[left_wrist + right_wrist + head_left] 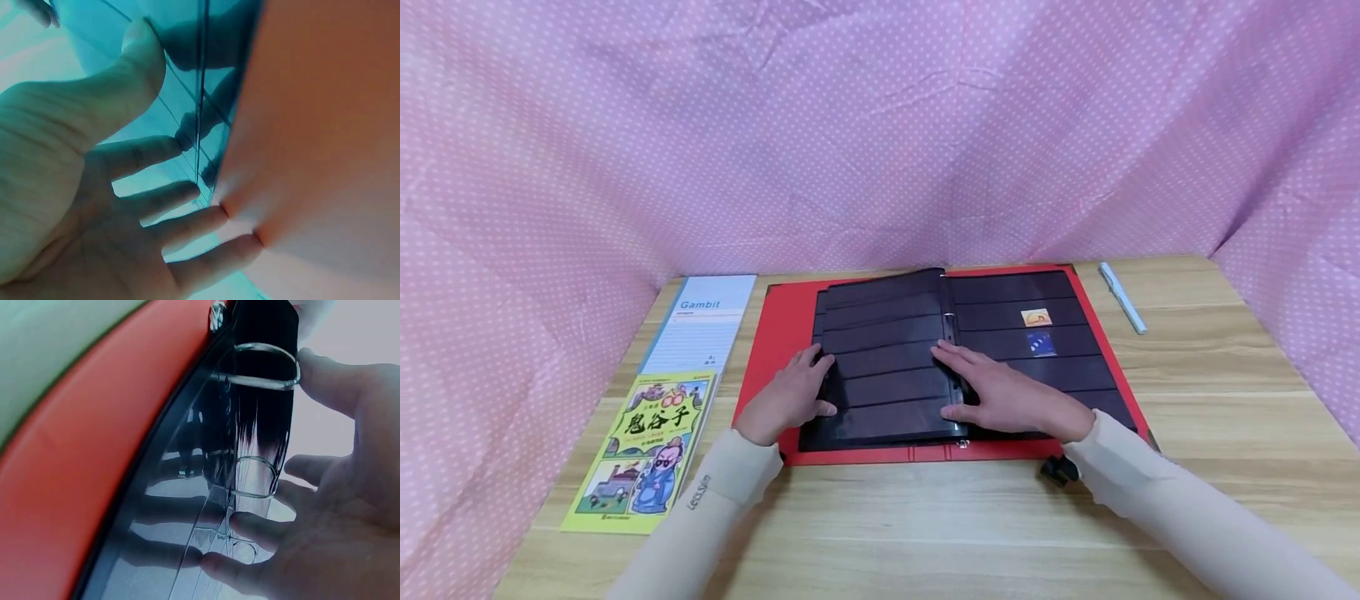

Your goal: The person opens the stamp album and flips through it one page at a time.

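Red stamp album [784,321] open on the counter [917,533], 2 stamps [1041,343] in its right page [992,321].
The spread's long axis runs left to right. Left-hand grip [790,392] is spread at the left page's [883,362] outer edge; right-hand grip [1018,396], also spread, partly hides the rings [262,382] in the head view. Stamp details are too small to read.

Red album [784,321] lying open, left hand [790,392] at left edge of black pages [886,379], right hand [1018,393] near rings [949,315]
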{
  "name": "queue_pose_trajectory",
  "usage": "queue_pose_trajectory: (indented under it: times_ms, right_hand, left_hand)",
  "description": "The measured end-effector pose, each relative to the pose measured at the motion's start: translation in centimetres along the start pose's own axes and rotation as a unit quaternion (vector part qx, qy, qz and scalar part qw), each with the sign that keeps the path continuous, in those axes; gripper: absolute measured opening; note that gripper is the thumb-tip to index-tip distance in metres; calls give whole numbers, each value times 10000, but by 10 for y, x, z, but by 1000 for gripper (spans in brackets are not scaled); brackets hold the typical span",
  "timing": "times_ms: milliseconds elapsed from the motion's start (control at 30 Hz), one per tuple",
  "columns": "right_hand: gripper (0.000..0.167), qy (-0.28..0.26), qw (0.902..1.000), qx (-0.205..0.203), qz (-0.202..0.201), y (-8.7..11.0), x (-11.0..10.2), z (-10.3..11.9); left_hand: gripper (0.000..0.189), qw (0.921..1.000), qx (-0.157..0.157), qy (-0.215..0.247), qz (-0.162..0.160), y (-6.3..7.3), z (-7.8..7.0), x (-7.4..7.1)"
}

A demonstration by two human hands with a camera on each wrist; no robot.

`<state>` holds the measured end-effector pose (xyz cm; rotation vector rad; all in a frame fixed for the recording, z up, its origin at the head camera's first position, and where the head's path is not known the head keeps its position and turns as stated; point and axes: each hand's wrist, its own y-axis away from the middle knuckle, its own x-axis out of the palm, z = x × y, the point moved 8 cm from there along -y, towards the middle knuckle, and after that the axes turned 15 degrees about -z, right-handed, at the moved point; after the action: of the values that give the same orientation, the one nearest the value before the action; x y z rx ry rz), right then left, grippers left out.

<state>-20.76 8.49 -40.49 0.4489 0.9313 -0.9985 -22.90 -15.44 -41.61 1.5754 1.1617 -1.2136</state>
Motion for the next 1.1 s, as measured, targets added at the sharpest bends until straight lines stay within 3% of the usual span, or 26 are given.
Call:
queue_pose_trajectory:
  times_ms: [167, 633, 1100]
  right_hand:
    - [82, -93, 9999, 134, 44, -1, 1, 1]
    - [81, -347, 9970, 676, -149, 7, -15, -22]
    - [76, 401, 9884, 1373, -513, 63, -66, -85]
  left_hand:
    - [86, 9998, 1, -137, 159, 3, 4, 0]
    - [89, 9992, -86, -232, 328, 5, 6, 2]
    - [91, 9990, -72, -242, 364, 6, 7, 3]
